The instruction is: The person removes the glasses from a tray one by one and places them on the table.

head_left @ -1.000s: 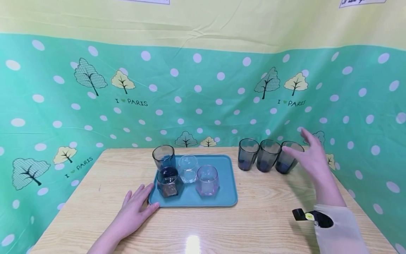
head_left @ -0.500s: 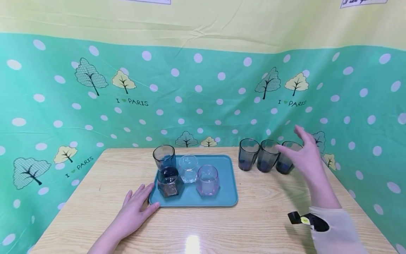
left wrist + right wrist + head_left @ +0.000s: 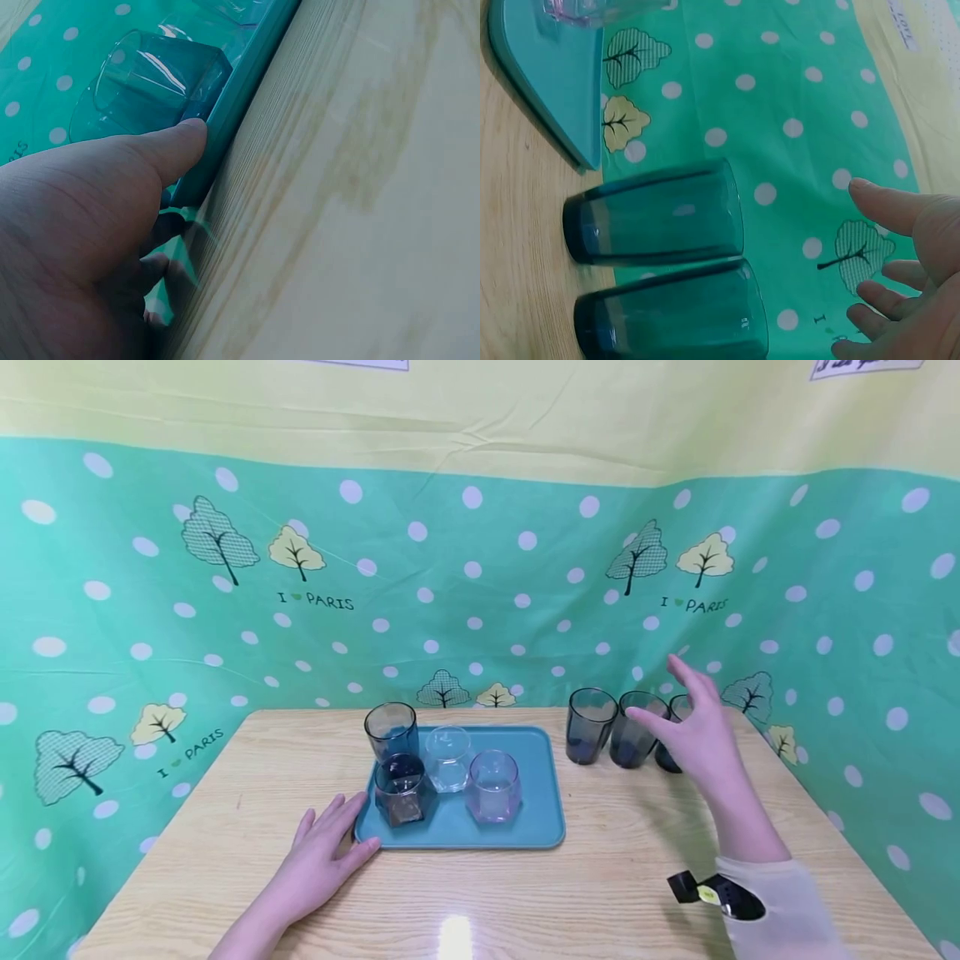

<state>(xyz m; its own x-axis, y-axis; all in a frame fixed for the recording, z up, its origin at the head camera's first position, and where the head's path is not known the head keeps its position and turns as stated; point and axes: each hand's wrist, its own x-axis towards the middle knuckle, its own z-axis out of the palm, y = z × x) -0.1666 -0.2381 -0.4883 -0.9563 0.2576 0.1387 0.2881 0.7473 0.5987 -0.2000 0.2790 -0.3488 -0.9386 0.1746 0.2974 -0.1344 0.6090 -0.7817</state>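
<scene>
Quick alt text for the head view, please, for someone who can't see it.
The right hand hovers, holding nothing, by a row of three tall dark glasses. The left hand touches the near-left corner of a blue tray bearing three short glasses, with another tall glass at its back-left corner.

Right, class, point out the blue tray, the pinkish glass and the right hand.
Blue tray [image 3: 538,793]: head view, bare base.
Pinkish glass [image 3: 493,792]: head view, side wall.
Right hand [image 3: 697,739]: head view, middle.
</scene>
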